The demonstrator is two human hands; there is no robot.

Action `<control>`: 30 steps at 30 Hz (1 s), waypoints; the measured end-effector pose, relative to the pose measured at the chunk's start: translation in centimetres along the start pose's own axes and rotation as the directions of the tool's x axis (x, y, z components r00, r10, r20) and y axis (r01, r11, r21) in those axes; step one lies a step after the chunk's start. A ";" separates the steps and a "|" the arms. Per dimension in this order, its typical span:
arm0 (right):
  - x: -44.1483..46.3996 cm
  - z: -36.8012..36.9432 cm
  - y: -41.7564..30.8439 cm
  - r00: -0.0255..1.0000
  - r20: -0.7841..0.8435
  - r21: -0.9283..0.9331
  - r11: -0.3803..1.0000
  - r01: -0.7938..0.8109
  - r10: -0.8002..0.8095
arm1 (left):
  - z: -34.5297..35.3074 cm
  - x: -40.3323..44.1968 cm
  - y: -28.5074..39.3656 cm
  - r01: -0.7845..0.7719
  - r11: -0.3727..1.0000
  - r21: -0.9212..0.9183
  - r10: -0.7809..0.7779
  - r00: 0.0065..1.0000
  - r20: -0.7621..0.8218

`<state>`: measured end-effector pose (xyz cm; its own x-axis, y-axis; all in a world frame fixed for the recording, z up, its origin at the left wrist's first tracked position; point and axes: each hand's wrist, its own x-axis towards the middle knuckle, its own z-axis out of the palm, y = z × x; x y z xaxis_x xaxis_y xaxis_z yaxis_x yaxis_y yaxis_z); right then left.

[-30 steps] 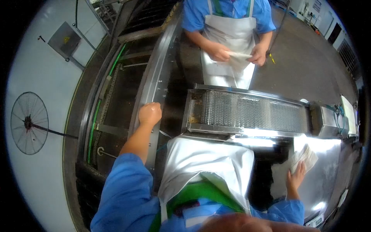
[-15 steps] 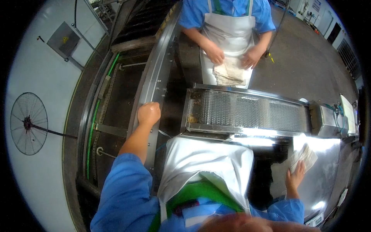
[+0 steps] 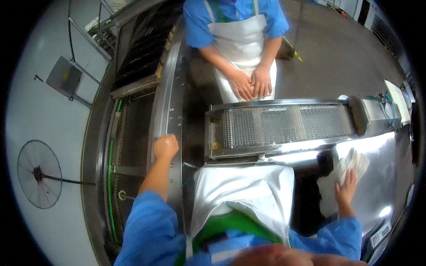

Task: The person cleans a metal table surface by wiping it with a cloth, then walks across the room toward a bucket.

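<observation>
Touching the pale cloth on the shiny desk with the right hand, mostly open. Resting the left hand on the metal rail, curled up like a fist; cannot tell if anything is inside. Farther off, can see a bumpy metal belt, then another person's hands over a second cloth.

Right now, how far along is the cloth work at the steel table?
Done: the cloth is down on the steel table.
In hand: the right hand rests its fingers on it; the left hand, in a fist, is at the metal rail.
Remaining: probably moving the cloth off, since it lies spread there. I can't tell how much wiping, if any, is finished.
</observation>
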<state>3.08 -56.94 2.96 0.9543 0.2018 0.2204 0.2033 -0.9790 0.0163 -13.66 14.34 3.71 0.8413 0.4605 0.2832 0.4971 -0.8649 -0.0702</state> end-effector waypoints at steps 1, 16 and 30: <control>0.0 -0.1 -0.1 1.000 -0.001 0.003 1.000 -0.016 0.016 | 0.0 0.0 0.0 0.014 0.999 -0.029 -0.014 1.000 -0.015; 0.3 -0.4 0.1 0.999 0.040 0.015 0.999 -0.037 0.036 | 0.6 0.0 -0.4 0.027 1.000 0.014 -0.026 0.999 -0.036; 0.3 -0.7 -0.4 1.000 0.013 0.003 1.000 -0.020 0.020 | -0.5 0.0 0.3 0.007 1.000 -0.001 -0.007 0.999 -0.049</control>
<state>3.13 -56.53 3.68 0.9609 0.1829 0.2080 0.1850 -0.9827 0.0091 -13.64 14.02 4.18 0.8260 0.4565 0.3306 0.5030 -0.8616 -0.0671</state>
